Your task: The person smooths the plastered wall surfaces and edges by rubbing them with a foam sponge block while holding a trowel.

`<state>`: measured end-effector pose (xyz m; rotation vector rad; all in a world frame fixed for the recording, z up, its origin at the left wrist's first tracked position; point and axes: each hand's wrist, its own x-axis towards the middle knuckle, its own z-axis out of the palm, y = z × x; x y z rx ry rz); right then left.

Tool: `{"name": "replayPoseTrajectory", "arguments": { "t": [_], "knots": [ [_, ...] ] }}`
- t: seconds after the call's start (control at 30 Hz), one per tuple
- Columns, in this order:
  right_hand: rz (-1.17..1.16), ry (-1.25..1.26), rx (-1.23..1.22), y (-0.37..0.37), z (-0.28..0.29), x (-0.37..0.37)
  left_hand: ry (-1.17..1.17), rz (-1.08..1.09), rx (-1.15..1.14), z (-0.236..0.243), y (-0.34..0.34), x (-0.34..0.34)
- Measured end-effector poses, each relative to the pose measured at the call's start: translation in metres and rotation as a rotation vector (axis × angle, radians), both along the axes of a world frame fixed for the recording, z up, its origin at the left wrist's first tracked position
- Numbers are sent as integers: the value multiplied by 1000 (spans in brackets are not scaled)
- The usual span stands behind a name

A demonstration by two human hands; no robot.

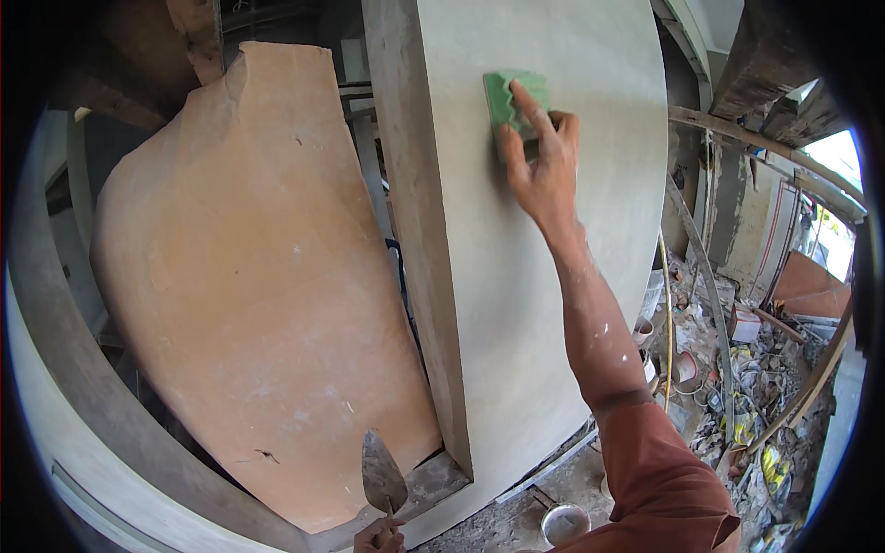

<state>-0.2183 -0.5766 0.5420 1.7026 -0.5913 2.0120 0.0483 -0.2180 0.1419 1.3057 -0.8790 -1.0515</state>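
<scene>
- We press a green sponge float against the plastered column at 12 o'clock, right hand fingers spread.
- Our left hand, at 6 o'clock, grips a pointed trowel.

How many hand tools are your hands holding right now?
2. A green sponge float is pressed flat on the plastered column face under the right hand. A pointed trowel stands blade-up in the left hand at the bottom edge. Others may lie among the floor debris.
</scene>
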Motion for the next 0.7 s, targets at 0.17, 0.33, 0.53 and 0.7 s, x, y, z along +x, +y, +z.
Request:
{"name": "replayPoseTrajectory", "arguments": {
  "t": [0.17,0.33,0.53,0.7],
  "knots": [
    [25,19,-19,-3,-27,7,-21,36,-30,-14,-2,1],
    [32,-26,39,-4,23,-6,-132,87,-64,-52,2,11],
    [-20,64,11,-2,-32,4,-139,-16,-108,-30,2,8],
    [-117,-19,-66,-27,62,-14,74,-148,-25,25,-9,7]
  ]
}}
